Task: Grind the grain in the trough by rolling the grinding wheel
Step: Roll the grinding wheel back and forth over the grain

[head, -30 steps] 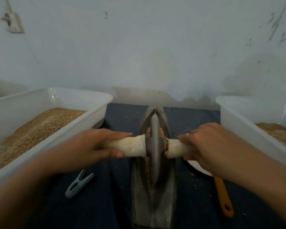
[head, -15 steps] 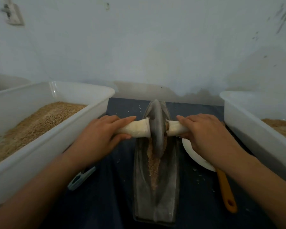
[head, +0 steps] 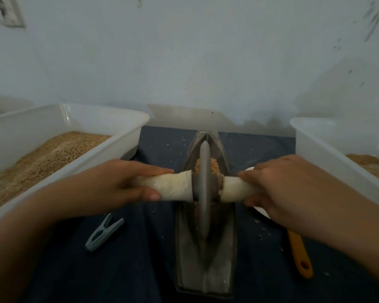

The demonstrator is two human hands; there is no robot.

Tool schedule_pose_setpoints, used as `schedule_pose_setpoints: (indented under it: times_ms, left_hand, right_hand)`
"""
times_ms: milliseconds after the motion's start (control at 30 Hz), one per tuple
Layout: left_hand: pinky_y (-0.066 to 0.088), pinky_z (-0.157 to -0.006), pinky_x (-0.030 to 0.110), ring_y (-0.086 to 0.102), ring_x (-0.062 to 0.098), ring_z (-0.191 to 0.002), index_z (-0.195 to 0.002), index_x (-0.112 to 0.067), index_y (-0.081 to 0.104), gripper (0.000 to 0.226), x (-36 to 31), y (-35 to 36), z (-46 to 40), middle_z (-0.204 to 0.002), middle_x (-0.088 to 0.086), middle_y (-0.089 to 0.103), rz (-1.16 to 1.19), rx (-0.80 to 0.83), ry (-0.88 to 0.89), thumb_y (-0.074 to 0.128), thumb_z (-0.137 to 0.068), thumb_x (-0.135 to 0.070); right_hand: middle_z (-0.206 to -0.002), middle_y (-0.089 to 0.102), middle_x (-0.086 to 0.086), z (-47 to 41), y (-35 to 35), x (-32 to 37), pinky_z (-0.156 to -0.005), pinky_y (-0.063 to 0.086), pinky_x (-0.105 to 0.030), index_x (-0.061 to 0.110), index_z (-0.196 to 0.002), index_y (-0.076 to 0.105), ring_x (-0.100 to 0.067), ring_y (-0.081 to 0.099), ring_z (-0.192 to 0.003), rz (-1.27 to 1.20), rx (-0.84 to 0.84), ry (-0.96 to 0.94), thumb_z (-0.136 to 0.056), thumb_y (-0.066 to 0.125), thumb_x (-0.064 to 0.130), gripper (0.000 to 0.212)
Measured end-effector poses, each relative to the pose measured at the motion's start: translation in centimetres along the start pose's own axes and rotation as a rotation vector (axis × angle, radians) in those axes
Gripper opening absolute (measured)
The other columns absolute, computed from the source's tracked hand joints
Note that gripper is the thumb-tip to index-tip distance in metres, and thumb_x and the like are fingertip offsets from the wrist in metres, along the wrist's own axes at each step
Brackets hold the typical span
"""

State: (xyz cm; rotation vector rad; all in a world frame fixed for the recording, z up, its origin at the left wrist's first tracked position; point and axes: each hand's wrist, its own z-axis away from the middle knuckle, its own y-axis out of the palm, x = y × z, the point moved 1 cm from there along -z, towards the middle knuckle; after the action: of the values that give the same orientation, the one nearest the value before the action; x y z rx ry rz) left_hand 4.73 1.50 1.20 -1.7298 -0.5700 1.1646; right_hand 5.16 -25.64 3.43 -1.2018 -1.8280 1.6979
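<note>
A metal trough [head: 206,270] lies lengthwise on a dark blue cloth [head: 140,270] covering the desk, its near end blunt and its far end tapering to a point. To its left on the cloth lies a grey clothes peg [head: 104,232]; to its right, an orange handle [head: 299,254] runs out from under the right forearm, joined to a white dish [head: 262,212] mostly hidden by the hand. The grey grinding wheel [head: 204,189] stands upright on edge in the trough's groove, about midway along it. A pale axle passes through the wheel. The left hand [head: 118,182] grips the left handle [head: 173,185], fingers curled over the top and thumb wrapped beneath. The right hand [head: 289,189] grips the right handle [head: 234,189], fingers curled tightly around it. Brown grain [head: 214,166] is heaped in the trough just beyond the wheel, on both sides of the disc. Loose flecks dot the cloth around the trough. A white plastic bin [head: 109,158] holding grain sits to the left, and a second white bin [head: 315,149] with brown contents to the right. Behind them rises a scuffed pale wall [head: 195,62], with a blurred fitting [head: 9,12] at its upper left.
</note>
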Motion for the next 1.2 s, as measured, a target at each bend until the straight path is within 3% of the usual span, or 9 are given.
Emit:
schedule_pose_setpoints:
  times_ms: [133, 233, 400, 533, 600, 733, 933, 1067, 1200]
  left_hand:
    - [0.039, -0.081, 0.022, 0.049, 0.004, -0.090, -0.137, -0.045, 0.030, 0.052, 0.7, 2.1, -2.0, -0.111, -0.009, 0.055, -0.279, -0.265, -0.020, 0.051, -0.089, -0.041]
    - [0.033, -0.074, 0.019, 0.044, 0.003, -0.085, -0.140, -0.039, 0.033, 0.055, 1.0, 2.5, -2.6, -0.106, -0.008, 0.055, -0.344, -0.323, 0.008, 0.052, -0.089, -0.040]
    - [0.037, -0.080, 0.014, 0.055, -0.006, -0.094, -0.125, -0.060, 0.041, 0.048, 0.8, 0.7, -0.8, -0.103, -0.025, 0.060, -0.023, -0.103, -0.003, 0.055, -0.078, -0.056]
    - [0.049, -0.091, 0.044, 0.062, 0.017, -0.104, -0.124, -0.064, 0.041, 0.053, 0.0, -1.0, 1.0, -0.115, -0.010, 0.065, 0.125, 0.173, 0.024, 0.055, -0.073, -0.070]
    - [0.049, -0.093, 0.044, 0.062, 0.015, -0.105, -0.123, -0.066, 0.040, 0.055, -0.2, -1.1, 1.2, -0.117, -0.013, 0.064, 0.131, 0.201, 0.037, 0.054, -0.070, -0.071]
    - [0.044, -0.087, 0.018, 0.057, -0.005, -0.101, -0.122, -0.065, 0.040, 0.046, 0.3, 0.0, 0.0, -0.111, -0.025, 0.062, 0.047, 0.008, -0.001, 0.051, -0.077, -0.067]
    - [0.035, -0.074, 0.019, 0.044, 0.004, -0.086, -0.138, -0.044, 0.022, 0.056, 1.0, 2.6, -2.8, -0.101, -0.010, 0.050, -0.312, -0.319, -0.009, 0.051, -0.090, -0.039]
    - [0.037, -0.079, 0.015, 0.051, -0.002, -0.090, -0.134, -0.052, 0.034, 0.055, 0.9, 1.5, -1.7, -0.102, -0.017, 0.056, -0.134, -0.176, -0.011, 0.050, -0.081, -0.053]
    - [0.047, -0.095, 0.034, 0.060, 0.005, -0.106, -0.125, -0.062, 0.043, 0.047, 0.4, -0.5, 0.3, -0.116, -0.017, 0.064, 0.137, 0.109, 0.011, 0.057, -0.080, -0.063]
  right_hand:
    - [-0.130, 0.051, 0.012, -2.4, 3.4, -1.5, -0.101, 0.023, -0.028, 0.034, -0.139, 0.031, -0.012, 0.045, -0.118, 0.039, -0.123, 0.150, -0.095, 0.042, 0.042, 0.046]
    - [-0.136, 0.047, 0.015, -2.6, 4.4, -2.1, -0.102, 0.017, -0.025, 0.034, -0.144, 0.025, -0.010, 0.042, -0.123, 0.031, -0.156, 0.172, -0.096, 0.041, 0.043, 0.051]
    - [-0.116, 0.057, 0.012, -1.2, 1.8, -0.9, -0.088, 0.031, -0.026, 0.034, -0.126, 0.046, -0.011, 0.052, -0.105, 0.045, -0.044, 0.008, -0.091, 0.049, 0.044, 0.036]
    - [-0.106, 0.058, 0.014, 1.0, -1.2, 0.0, -0.075, 0.028, -0.023, 0.035, -0.123, 0.046, -0.007, 0.054, -0.099, 0.002, 0.063, -0.080, -0.089, 0.044, 0.056, 0.040]
    - [-0.108, 0.057, 0.015, 1.4, -1.4, 0.0, -0.074, 0.027, -0.022, 0.036, -0.127, 0.045, -0.005, 0.053, -0.101, -0.012, 0.080, -0.086, -0.088, 0.043, 0.058, 0.044]
    - [-0.109, 0.060, 0.014, -0.4, 0.5, -0.7, -0.077, 0.033, -0.023, 0.038, -0.124, 0.048, -0.008, 0.056, -0.099, -0.019, -0.005, 0.000, -0.089, 0.048, 0.051, 0.036]
    - [-0.137, 0.047, 0.012, -3.1, 4.3, -2.2, -0.102, 0.021, -0.026, 0.034, -0.144, 0.026, -0.012, 0.041, -0.123, 0.012, -0.166, 0.179, -0.096, 0.042, 0.039, 0.051]
    - [-0.123, 0.055, 0.012, -2.1, 2.8, -1.6, -0.097, 0.028, -0.027, 0.037, -0.133, 0.040, -0.011, 0.048, -0.112, 0.021, -0.083, 0.069, -0.093, 0.047, 0.044, 0.041]
    - [-0.108, 0.059, 0.015, -0.1, -0.4, -0.4, -0.081, 0.033, -0.025, 0.038, -0.124, 0.046, -0.007, 0.054, -0.100, 0.005, 0.030, -0.060, -0.089, 0.048, 0.053, 0.038]
